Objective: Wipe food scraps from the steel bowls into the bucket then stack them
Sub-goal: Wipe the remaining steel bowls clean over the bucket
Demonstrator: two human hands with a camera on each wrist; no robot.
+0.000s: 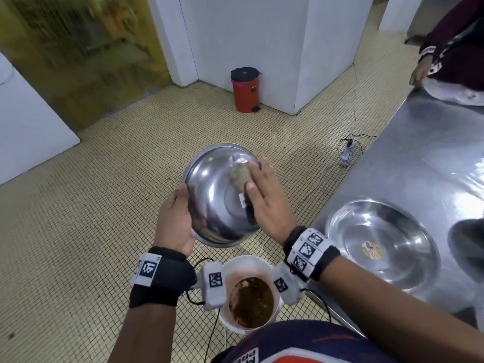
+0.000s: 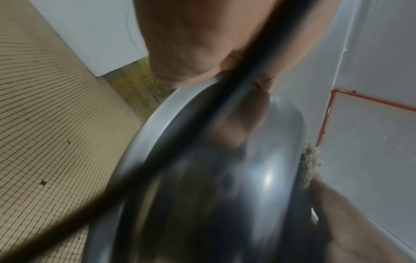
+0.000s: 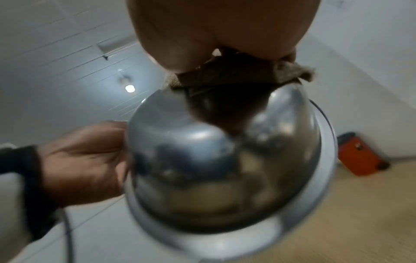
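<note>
My left hand (image 1: 178, 216) grips the left rim of a steel bowl (image 1: 212, 200) and holds it tilted in the air, just beyond a white bucket (image 1: 243, 260) of brown scraps on the floor. Flat on the bowl lies my right hand (image 1: 264, 195), pressing a beige cloth (image 1: 238, 176) against it. In the right wrist view the cloth (image 3: 236, 74) sits on the domed outer side of the bowl (image 3: 202, 160), with my left hand (image 3: 83, 156) at the rim. The left wrist view is blurred and shows the bowl (image 2: 258, 169) and the cloth's edge (image 2: 311, 163). A second steel bowl (image 1: 379, 244) lies on the steel table (image 1: 419, 153) at the right.
A red pedal bin (image 1: 245, 90) stands by the white wall ahead. A power strip (image 1: 347, 154) and its cables lie on the tiled floor beside the table. Another person (image 1: 450, 48) stands at the table's far end. Cables run past the bucket.
</note>
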